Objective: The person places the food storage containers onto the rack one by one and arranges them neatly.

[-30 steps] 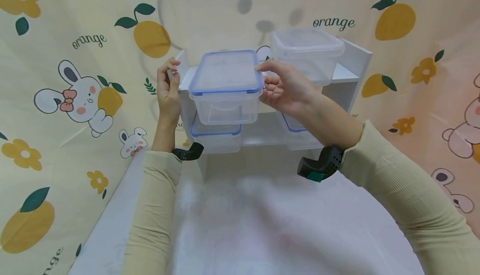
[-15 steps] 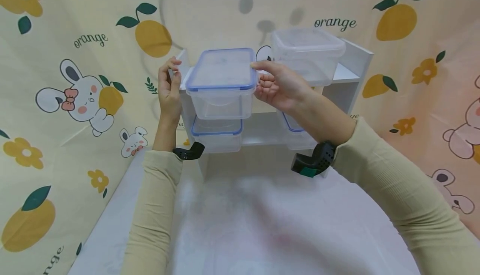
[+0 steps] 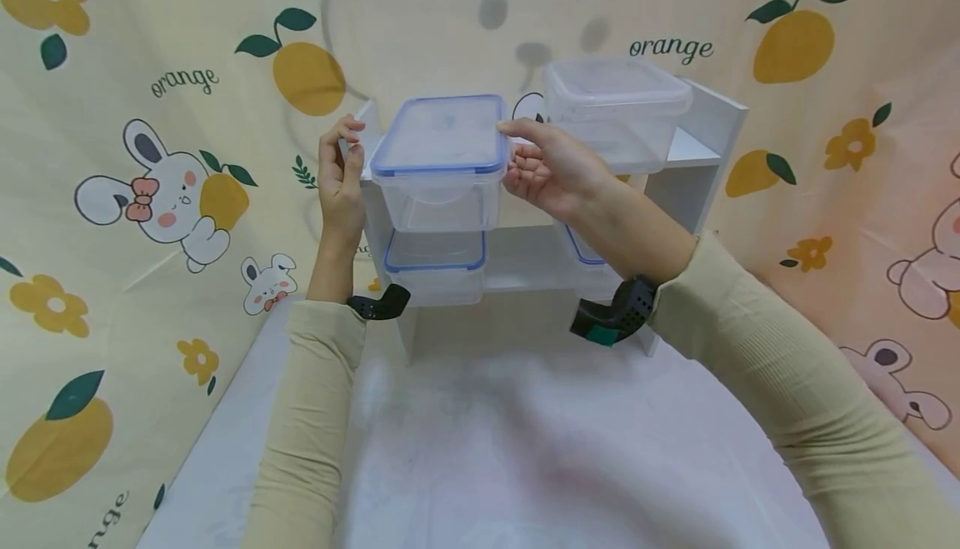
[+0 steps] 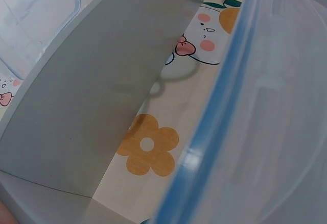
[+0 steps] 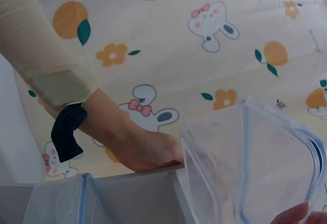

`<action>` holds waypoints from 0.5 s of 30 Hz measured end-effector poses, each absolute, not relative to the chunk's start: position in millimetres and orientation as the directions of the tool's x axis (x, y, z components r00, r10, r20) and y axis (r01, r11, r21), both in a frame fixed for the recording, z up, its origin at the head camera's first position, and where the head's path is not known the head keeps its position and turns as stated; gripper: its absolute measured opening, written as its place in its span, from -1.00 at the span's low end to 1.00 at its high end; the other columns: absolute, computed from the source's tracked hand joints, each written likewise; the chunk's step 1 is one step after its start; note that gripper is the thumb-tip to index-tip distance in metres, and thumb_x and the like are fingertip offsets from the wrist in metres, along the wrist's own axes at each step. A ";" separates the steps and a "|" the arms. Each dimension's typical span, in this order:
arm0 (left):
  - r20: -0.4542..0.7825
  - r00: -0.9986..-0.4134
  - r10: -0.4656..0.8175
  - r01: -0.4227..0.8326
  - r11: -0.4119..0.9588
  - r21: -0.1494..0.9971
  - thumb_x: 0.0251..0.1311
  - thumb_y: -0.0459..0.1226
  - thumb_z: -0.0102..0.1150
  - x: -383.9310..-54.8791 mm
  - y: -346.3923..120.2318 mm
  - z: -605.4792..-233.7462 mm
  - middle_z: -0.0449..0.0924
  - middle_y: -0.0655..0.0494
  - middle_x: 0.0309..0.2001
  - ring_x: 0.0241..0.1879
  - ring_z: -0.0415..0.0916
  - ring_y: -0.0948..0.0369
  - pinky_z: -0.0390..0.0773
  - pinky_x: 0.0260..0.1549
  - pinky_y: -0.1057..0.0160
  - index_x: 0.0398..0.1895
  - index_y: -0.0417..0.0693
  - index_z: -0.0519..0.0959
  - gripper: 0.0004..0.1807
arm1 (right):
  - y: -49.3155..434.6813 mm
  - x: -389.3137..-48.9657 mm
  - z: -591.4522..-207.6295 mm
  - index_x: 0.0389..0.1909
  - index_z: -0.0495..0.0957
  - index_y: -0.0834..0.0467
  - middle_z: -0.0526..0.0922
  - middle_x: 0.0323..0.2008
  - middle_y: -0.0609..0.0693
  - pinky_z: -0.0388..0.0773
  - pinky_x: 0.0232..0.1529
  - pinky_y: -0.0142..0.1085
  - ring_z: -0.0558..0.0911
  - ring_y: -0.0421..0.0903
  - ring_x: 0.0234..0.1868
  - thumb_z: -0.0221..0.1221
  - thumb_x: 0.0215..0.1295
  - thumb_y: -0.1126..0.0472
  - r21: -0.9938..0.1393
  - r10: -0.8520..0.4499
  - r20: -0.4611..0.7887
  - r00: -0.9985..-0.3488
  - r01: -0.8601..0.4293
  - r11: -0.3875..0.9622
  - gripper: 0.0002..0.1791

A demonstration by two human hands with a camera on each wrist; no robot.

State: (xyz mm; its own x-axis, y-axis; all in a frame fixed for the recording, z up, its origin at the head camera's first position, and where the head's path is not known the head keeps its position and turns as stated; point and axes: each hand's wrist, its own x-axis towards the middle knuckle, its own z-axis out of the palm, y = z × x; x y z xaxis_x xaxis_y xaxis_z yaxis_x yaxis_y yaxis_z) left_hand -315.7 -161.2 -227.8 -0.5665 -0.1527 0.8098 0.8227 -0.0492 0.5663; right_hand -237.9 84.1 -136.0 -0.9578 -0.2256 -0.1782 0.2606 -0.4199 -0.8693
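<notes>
A clear plastic storage box (image 3: pixel 438 199) with a blue-edged lid (image 3: pixel 442 132) is at the top left of the white shelf unit (image 3: pixel 525 257). My right hand (image 3: pixel 558 166) holds it by its right side, thumb on the lid's edge and fingers bent below the rim. In the right wrist view the box (image 5: pixel 271 157) looms large, with a thumb (image 5: pixel 294 214) at its rim. My left hand (image 3: pixel 341 187) grips the unit's left side panel at its upper front edge, just left of the box. The left wrist view shows the panel (image 4: pixel 92 81) and the box's blue lid edge (image 4: pixel 214 117).
Below, on the middle shelf, stand one blue-edged box (image 3: pixel 435 278) at left and another (image 3: pixel 588 253) at right, partly behind my right forearm. A clear-lidded box (image 3: pixel 618 116) is on the top right. A white tabletop (image 3: pixel 525 449) lies in front; a printed cloth (image 3: pixel 450 41) hangs behind.
My right hand has moved left with the storage box, bringing it slightly higher in view and closer to the left panel. The left hand stays on the panel.
</notes>
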 end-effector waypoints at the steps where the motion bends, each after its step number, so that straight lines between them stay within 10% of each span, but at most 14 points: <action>1: 0.810 -0.567 -0.152 0.822 -0.047 0.567 0.41 -0.42 -0.26 -315.9 -161.3 -228.0 0.38 0.33 0.03 0.52 -0.01 -0.03 0.03 0.52 0.34 -0.19 0.10 0.31 -0.79 | 83.7 -238.5 -136.1 -0.14 0.37 0.14 0.42 -0.42 -0.03 0.45 -0.48 -0.54 0.40 -0.21 -0.51 0.16 0.32 0.17 -0.872 -0.224 -0.178 -0.958 0.259 -0.416 -0.78; 15: 0.804 -0.575 -0.154 0.817 -0.064 0.572 0.40 -0.44 -0.26 -314.2 -160.4 -227.2 0.38 0.33 0.02 0.52 -0.01 0.01 0.01 0.52 0.34 -0.19 0.09 0.31 -0.79 | 73.2 -251.1 -138.8 -0.14 0.34 0.14 0.36 -0.36 -0.03 0.34 -0.52 -0.53 0.34 -0.21 -0.47 0.18 0.31 0.15 -0.869 -0.176 -0.159 -0.971 0.223 -0.442 -0.76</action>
